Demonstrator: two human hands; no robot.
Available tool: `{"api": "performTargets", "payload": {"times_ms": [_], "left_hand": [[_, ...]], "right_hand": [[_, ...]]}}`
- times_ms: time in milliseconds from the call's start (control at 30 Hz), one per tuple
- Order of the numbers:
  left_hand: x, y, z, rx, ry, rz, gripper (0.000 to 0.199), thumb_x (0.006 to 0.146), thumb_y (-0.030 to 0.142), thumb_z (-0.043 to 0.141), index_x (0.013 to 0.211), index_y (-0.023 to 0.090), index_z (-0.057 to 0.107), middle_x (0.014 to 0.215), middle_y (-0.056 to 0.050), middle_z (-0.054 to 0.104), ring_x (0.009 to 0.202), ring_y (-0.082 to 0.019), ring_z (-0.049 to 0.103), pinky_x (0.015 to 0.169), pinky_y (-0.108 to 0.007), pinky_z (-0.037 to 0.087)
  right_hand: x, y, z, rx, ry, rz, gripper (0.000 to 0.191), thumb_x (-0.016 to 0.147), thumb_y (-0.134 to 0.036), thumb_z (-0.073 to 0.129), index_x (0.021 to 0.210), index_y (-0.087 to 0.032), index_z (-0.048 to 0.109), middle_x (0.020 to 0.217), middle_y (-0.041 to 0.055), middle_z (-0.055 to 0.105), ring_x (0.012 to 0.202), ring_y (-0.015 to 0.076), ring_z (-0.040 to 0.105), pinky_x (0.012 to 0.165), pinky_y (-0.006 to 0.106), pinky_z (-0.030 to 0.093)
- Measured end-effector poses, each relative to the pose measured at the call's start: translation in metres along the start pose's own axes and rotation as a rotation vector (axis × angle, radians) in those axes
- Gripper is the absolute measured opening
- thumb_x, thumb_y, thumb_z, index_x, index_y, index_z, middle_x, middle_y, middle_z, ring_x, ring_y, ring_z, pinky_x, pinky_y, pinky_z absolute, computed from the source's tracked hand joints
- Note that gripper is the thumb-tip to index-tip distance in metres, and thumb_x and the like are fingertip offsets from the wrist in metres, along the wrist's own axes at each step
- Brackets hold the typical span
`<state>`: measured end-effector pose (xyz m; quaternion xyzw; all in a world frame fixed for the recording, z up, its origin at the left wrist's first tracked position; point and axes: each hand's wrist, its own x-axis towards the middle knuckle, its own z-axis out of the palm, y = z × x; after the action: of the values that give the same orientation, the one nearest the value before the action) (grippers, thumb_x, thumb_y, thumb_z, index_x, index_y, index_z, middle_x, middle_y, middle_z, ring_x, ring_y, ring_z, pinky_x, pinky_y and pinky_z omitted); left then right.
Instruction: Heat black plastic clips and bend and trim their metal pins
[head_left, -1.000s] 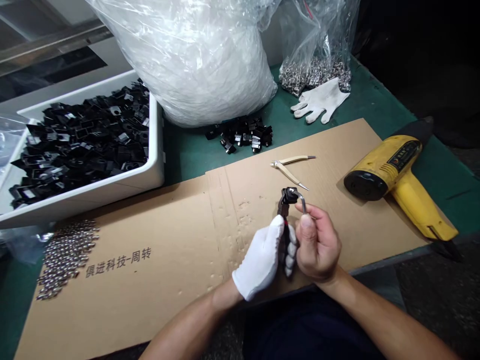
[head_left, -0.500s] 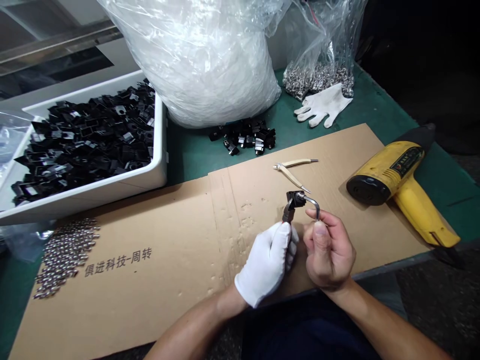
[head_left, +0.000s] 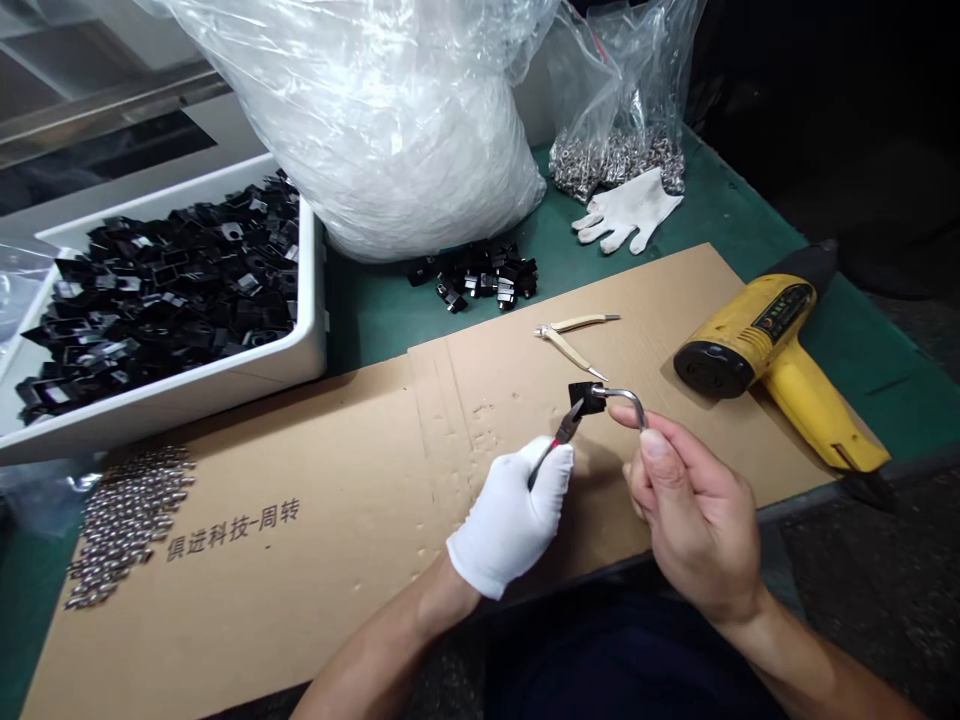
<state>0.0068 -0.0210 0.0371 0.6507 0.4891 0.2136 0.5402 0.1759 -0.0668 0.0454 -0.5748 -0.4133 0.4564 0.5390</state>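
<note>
My left hand, in a white glove, is closed around the handles of pliers with a bit of red on them. The plier jaws meet a small black part. My bare right hand pinches the bent end of a hex key between thumb and fingers. The other end of the key reaches the right side of the black part; its tip is hidden there. Just beyond lie cream-handled nippers, spread apart on the cardboard.
At the left stands a white bin of black parts, with metal fittings before it. A yellow heat gun lies right. Behind are a big plastic bag, loose black parts, a glove and a bag of metal pieces.
My right hand has turned and shifted right and down, swinging the hex key's bend lower. The pliers now lean more to the right. The whole view has shifted slightly.
</note>
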Motion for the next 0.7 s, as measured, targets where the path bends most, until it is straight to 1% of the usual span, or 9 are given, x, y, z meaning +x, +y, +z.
{"api": "performTargets", "payload": {"times_ms": [200, 367, 567, 700], "left_hand": [[0.001, 0.002, -0.002, 0.14, -0.023, 0.036, 0.044, 0.11, 0.048, 0.034, 0.078, 0.021, 0.047, 0.071, 0.003, 0.051, 0.063, -0.013, 0.043, 0.066, -0.031, 0.034], [0.001, 0.005, -0.001, 0.193, -0.058, 0.063, 0.043, 0.11, 0.046, 0.035, 0.077, 0.021, 0.046, 0.069, 0.004, 0.051, 0.062, -0.012, 0.041, 0.065, -0.03, 0.033], [-0.002, 0.01, -0.004, 0.334, -0.081, 0.044, 0.044, 0.11, 0.046, 0.036, 0.074, 0.022, 0.044, 0.066, 0.004, 0.051, 0.059, -0.012, 0.044, 0.063, -0.029, 0.032], [-0.002, 0.014, -0.009, 0.427, -0.131, 0.006, 0.044, 0.109, 0.046, 0.037, 0.074, 0.022, 0.047, 0.066, 0.004, 0.055, 0.057, -0.012, 0.046, 0.061, -0.029, 0.033]], "right_hand": [[-0.001, -0.019, -0.015, -0.013, -0.05, 0.09, 0.039, 0.112, -0.047, 0.051, 0.14, -0.025, 0.066, 0.063, -0.005, 0.035, 0.054, 0.0095, 0.036, 0.046, 0.02, 0.032], [-0.001, -0.027, -0.029, 0.018, -0.075, 0.178, 0.04, 0.111, -0.051, 0.052, 0.138, -0.026, 0.067, 0.065, -0.0051, 0.033, 0.055, 0.009, 0.033, 0.046, 0.018, 0.032], [0.0, -0.024, -0.046, 0.02, -0.13, 0.249, 0.044, 0.109, -0.056, 0.052, 0.139, -0.026, 0.066, 0.064, -0.0054, 0.034, 0.053, 0.0087, 0.032, 0.044, 0.019, 0.032], [0.004, -0.017, -0.054, 0.033, -0.178, 0.282, 0.046, 0.109, -0.057, 0.051, 0.137, -0.024, 0.066, 0.064, -0.0059, 0.033, 0.053, 0.0082, 0.03, 0.044, 0.018, 0.03]]}}
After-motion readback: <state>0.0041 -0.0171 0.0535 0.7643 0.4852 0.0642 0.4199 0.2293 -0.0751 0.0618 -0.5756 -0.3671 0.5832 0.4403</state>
